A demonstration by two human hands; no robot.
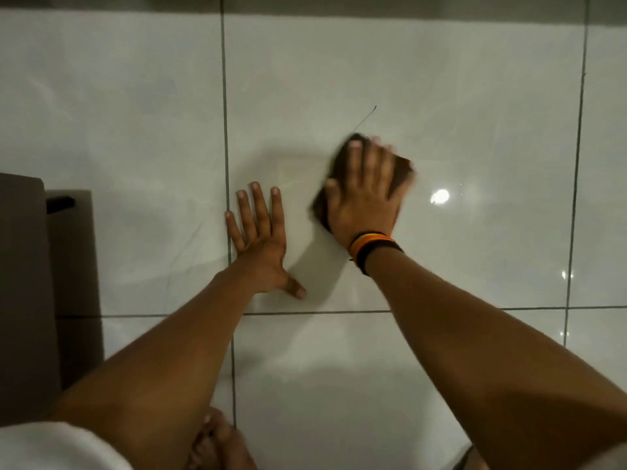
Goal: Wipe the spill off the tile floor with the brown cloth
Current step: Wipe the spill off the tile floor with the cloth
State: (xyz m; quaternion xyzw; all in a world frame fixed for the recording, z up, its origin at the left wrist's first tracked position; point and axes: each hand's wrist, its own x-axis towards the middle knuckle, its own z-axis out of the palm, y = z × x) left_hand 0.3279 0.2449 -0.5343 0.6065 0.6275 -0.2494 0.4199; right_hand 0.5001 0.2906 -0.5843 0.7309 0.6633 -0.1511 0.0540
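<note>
Glossy white tile floor [458, 79], crossed by dark grout lines, fills the view from above as a person leans over it on both arms. The right hand [364, 195] lies flat on top of a brown cloth [402, 171], fingers spread and pressing the folded fabric down against the tile rather than gripping it; the cloth's dark edges show beyond the fingertips and beside the thumb. Hand and cloth are slightly blurred. A stack of orange, yellow and black wristbands [371, 247] circles the right wrist. The left hand [261, 239] rests palm-down on the bare floor just beside the cloth, fingers released and fanned out, thumb pointing back toward the body, its little finger at a vertical grout line. A thin dark streak [364, 118] marks the tile just beyond the cloth, and a faint smear shows on the tile between the two hands; whether any liquid remains under the cloth cannot be told. A bright light reflection [440, 196] gleams on the tile to the right of the cloth. A dark brown piece of furniture [27, 283] stands at the left edge. Bare toes [217, 446] show at the bottom, between the forearms.
</note>
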